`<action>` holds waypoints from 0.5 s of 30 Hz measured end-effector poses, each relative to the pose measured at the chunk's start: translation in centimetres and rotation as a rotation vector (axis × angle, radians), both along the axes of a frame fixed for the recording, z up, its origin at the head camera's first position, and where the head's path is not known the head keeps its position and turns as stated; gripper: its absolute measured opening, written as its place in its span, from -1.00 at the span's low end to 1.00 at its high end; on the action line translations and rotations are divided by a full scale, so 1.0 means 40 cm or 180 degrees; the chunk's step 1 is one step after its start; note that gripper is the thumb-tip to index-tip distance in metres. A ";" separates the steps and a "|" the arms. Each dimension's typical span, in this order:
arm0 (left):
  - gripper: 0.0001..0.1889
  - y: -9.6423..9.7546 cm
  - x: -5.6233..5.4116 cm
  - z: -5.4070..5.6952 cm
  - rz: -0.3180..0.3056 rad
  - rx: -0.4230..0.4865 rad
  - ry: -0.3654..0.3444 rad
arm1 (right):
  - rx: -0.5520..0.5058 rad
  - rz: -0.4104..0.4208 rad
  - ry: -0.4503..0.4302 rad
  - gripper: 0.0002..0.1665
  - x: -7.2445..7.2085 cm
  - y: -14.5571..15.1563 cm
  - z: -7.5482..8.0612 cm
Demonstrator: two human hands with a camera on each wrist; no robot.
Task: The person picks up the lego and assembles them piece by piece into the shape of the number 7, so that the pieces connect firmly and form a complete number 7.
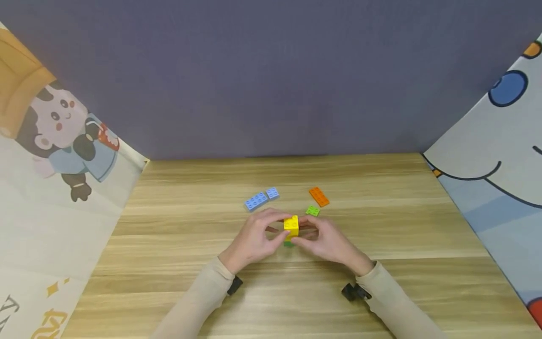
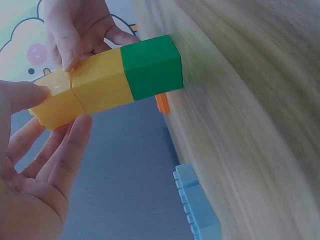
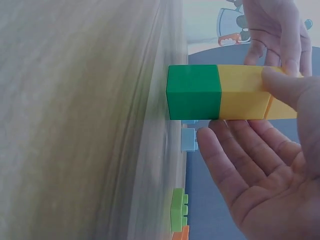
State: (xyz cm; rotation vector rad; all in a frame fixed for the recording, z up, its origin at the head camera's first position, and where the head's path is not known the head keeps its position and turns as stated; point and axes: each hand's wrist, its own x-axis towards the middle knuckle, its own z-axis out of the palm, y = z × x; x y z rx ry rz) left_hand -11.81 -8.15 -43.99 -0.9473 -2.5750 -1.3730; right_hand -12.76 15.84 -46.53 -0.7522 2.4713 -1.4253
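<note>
A tower of three building blocks stands upright on the table, with a green block (image 2: 152,67) at the bottom, a yellow block (image 3: 242,95) in the middle and a second yellow block (image 2: 62,112) on top. From the left, my left hand (image 1: 257,237) pinches the top yellow block between thumb and fingers. My right hand (image 1: 332,239) holds the tower from the other side, its thumb near the seam between the two yellow blocks. In the head view the hands and yellow blocks hide most of the green one.
Beyond the hands lie a long blue block (image 1: 256,201) and a small blue block (image 1: 273,193). A flat lime-green block (image 1: 313,211) and a flat orange block (image 1: 319,197) lie to the right. A grey wall (image 1: 279,94) rises behind the wooden table (image 1: 169,226).
</note>
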 end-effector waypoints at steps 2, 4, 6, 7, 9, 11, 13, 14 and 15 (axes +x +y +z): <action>-0.60 -0.001 -0.001 -0.001 -0.0020 -0.0030 0.0088 | 0.0032 -0.0008 0.0055 -0.49 -0.001 -0.002 0.003; -0.60 -0.003 -0.002 -0.002 -0.0029 -0.0083 0.0209 | 0.0050 -0.0014 0.0104 -0.52 -0.002 -0.003 0.006; -0.60 -0.003 -0.003 -0.003 -0.0036 -0.0140 0.0338 | 0.0056 -0.0037 0.0173 -0.55 -0.002 -0.005 0.010; -0.60 -0.003 -0.004 -0.003 -0.0042 -0.0158 0.0387 | 0.0055 -0.0062 0.0214 -0.56 -0.002 -0.005 0.012; -0.61 -0.003 -0.004 -0.001 -0.0056 -0.0183 0.0444 | 0.0010 -0.0115 0.0318 -0.58 -0.003 -0.007 0.016; -0.62 -0.003 -0.004 0.002 -0.0071 -0.0215 0.0466 | -0.0045 -0.0167 0.0419 -0.60 -0.003 -0.009 0.020; -0.62 -0.003 -0.004 0.006 -0.0088 -0.0258 0.0464 | -0.0091 -0.0207 0.0502 -0.61 -0.004 -0.010 0.022; -0.62 -0.004 -0.004 0.008 -0.0101 -0.0282 0.0454 | -0.0113 -0.0217 0.0536 -0.61 -0.004 -0.011 0.022; -0.61 -0.004 -0.004 0.010 -0.0111 -0.0316 0.0444 | -0.0129 -0.0225 0.0556 -0.62 -0.004 -0.012 0.022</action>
